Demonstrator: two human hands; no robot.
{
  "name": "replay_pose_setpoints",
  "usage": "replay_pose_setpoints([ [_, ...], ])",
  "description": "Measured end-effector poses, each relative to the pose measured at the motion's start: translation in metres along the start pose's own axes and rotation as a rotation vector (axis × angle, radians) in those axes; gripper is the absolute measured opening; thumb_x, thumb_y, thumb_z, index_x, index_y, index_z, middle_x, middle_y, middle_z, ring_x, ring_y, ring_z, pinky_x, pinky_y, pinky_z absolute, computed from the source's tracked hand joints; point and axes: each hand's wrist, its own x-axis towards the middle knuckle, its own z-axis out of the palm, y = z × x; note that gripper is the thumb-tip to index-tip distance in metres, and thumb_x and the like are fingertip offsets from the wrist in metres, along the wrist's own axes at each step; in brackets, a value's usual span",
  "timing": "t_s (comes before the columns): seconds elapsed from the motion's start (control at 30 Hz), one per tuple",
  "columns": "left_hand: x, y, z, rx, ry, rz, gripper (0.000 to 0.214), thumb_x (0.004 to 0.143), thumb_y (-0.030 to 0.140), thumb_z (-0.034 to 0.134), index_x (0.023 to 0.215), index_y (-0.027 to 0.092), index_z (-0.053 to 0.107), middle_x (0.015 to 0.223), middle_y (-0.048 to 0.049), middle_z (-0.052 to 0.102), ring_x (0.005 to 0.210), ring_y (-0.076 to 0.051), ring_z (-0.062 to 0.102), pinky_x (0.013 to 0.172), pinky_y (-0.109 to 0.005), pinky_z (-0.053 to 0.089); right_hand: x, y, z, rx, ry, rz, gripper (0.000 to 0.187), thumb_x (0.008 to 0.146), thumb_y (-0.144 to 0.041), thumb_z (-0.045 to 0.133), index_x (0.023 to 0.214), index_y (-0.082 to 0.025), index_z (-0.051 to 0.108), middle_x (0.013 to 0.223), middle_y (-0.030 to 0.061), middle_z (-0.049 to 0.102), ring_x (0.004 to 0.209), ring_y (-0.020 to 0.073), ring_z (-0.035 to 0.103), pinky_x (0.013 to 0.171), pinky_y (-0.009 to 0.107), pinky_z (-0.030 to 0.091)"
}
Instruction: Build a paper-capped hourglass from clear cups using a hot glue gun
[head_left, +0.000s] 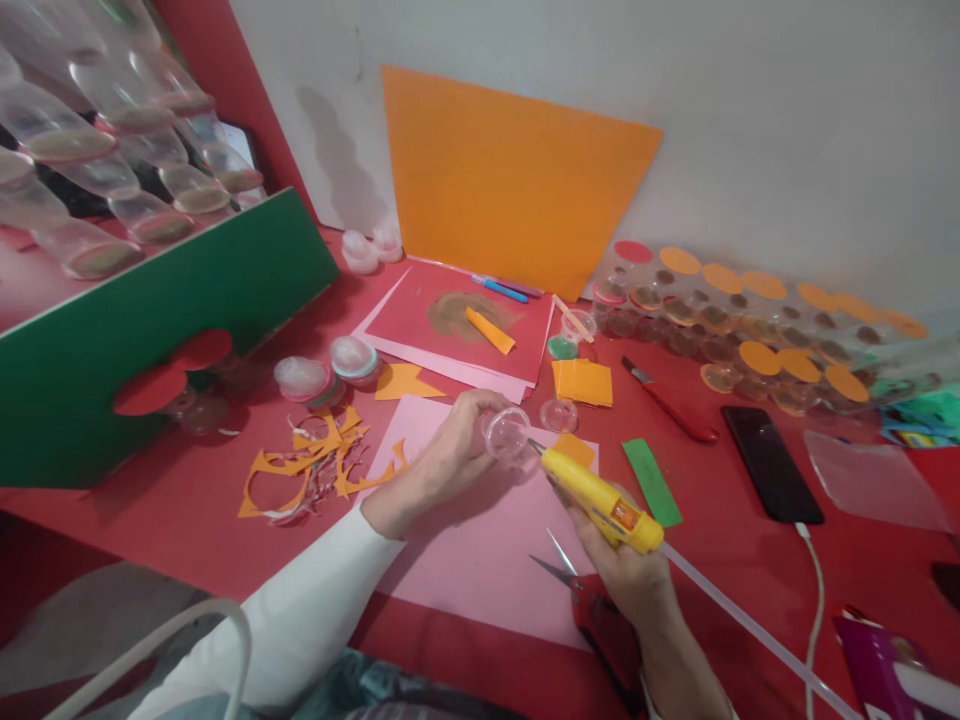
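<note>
My left hand (450, 450) is closed around a small clear plastic cup (507, 433), held on its side above a pink paper sheet (480, 540). My right hand (622, 570) grips a yellow glue gun (600, 497) whose metal tip touches the cup's rim. A clear glue stick (750, 625) trails back from the gun. An orange paper piece (575, 449) lies just behind the gun's nozzle.
Red-handled scissors (581, 590) lie under my right wrist. Nearby are a green strip (651, 482), a red craft knife (671, 403), a phone (771, 463) on a cable, orange offcuts (315, 465), lidded cups (330, 368), a green board (150, 330), an orange sheet (510, 175) and rows of cups (750, 320).
</note>
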Motion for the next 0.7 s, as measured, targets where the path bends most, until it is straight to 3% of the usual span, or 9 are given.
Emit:
replay_pose_setpoints([
  [0.37,0.000,-0.004,0.000,-0.001,-0.021,0.058,0.032,0.089,0.025,0.065,0.115,0.023,0.046,0.119,-0.0105,0.059,0.106,-0.021,0.063,0.092,-0.036,0.053,0.004,0.000,-0.005,-0.053,-0.053,-0.061,0.036,0.100,-0.038,0.055,0.080,-0.014,0.073,0.079,0.0130,0.072,0.072,0.0228,0.074,0.062,0.031,0.064],
  [0.53,0.000,-0.006,0.000,0.019,-0.031,0.076,0.034,0.089,0.024,0.066,0.116,0.024,0.046,0.119,-0.0094,0.060,0.106,-0.021,0.063,0.091,-0.036,0.054,0.013,-0.008,-0.007,0.019,-0.028,0.043,0.049,0.103,-0.048,0.045,0.077,-0.015,0.071,0.068,0.0100,0.068,0.059,0.0188,0.069,0.054,0.026,0.060],
  [0.7,-0.002,-0.009,0.001,-0.016,-0.063,0.049,0.033,0.090,0.025,0.066,0.116,0.025,0.047,0.119,-0.0089,0.060,0.108,-0.021,0.062,0.090,-0.035,0.054,0.013,-0.009,-0.008,0.067,-0.067,0.100,0.046,0.101,-0.048,0.048,0.077,-0.017,0.071,0.064,0.0076,0.065,0.056,0.0184,0.065,0.052,0.027,0.058],
])
